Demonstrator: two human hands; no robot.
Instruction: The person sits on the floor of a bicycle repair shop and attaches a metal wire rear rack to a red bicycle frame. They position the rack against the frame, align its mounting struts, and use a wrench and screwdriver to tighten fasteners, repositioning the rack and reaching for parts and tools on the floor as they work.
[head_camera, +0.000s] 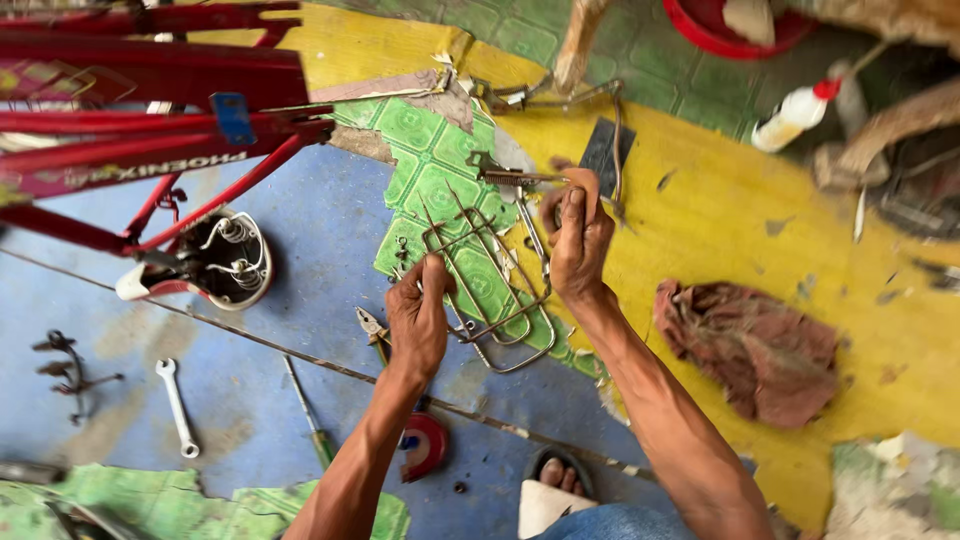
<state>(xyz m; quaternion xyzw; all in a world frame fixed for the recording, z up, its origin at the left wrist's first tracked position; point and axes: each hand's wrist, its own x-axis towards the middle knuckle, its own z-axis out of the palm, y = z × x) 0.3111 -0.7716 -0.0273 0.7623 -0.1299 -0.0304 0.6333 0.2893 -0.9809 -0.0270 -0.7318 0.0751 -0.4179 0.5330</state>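
Near edge: we see a sandalled foot (556, 478) on blue floor (320, 230) at the bottom, with a red round part (428, 446) just beside it and torn green sheet (180, 500) along the lower left edge.
Loose tools: a spanner (177, 405) and a screwdriver (308, 412) lie well apart on the blue patch, with bare floor between them; a dark bracket (62, 370) lies nearer the left edge.
Left hand: our left hand (418, 318) is closed on the near end of a wire bicycle rack (487, 285), with pliers (372, 326) just beside it on the floor.
Right hand: our right hand (577, 235) is closed on the rack's far end, where a small spring part (500, 176) sticks out; what else the fingers pinch we cannot tell.
Rack position: held up between both hands, over the green patterned sheet (435, 165).
Open room: bare yellow floor (720, 200) to the right, broken only by a brown rag (752, 345).
Left: a red bicycle frame (150, 110) crowds the upper left, its saddle (228, 262) turned underside up, springs showing.
Far containers: a white squeeze bottle (795, 115) with a red cap lies on its side; a red basin (735, 25) at the top edge holds something pale, unclear.
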